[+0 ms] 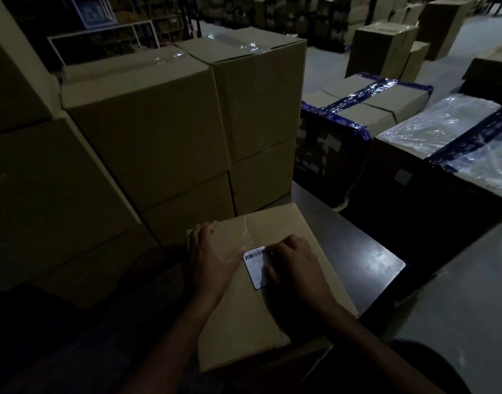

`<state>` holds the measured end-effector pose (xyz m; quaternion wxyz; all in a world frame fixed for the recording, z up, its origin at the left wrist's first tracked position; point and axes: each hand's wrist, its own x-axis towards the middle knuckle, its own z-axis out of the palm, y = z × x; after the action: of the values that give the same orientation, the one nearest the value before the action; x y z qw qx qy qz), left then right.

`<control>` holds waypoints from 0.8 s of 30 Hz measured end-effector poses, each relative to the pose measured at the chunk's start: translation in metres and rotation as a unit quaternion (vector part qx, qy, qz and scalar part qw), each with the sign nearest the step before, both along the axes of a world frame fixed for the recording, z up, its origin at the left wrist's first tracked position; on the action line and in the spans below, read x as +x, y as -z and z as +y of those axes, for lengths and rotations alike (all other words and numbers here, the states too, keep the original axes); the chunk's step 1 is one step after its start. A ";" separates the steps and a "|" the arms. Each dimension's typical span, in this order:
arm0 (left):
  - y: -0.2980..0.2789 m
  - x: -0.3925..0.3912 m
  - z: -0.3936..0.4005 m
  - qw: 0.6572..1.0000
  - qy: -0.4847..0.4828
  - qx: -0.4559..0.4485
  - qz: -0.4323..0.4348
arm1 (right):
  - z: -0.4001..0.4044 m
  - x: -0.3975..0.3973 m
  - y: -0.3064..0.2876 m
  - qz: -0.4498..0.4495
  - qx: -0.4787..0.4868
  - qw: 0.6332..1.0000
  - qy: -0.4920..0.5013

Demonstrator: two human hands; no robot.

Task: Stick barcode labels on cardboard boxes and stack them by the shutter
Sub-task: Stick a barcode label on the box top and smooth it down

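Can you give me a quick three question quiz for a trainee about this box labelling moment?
1. True or false: the barcode label lies on the top of the box near its taped seam.
2. Which hand is touching the label? A) left hand B) right hand C) neither
3. Fill in: the boxes to the right, on the floor, are wrapped with dark ____ tape.

Key
1. True.
2. B. The right hand's fingers rest on the label, while the left hand lies flat on the box top beside it.
3. Blue.
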<state>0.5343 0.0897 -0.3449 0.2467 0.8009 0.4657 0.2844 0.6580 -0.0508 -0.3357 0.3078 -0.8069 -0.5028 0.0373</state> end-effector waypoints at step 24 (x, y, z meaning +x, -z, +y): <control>0.002 0.002 0.008 0.997 0.023 0.008 0.073 | 0.013 0.000 0.000 0.015 -0.052 0.997 0.060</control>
<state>0.5368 0.0977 -0.3469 0.2126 0.8317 0.4618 0.2234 0.6580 -0.0382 -0.3356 0.2744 -0.8500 -0.4459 0.0573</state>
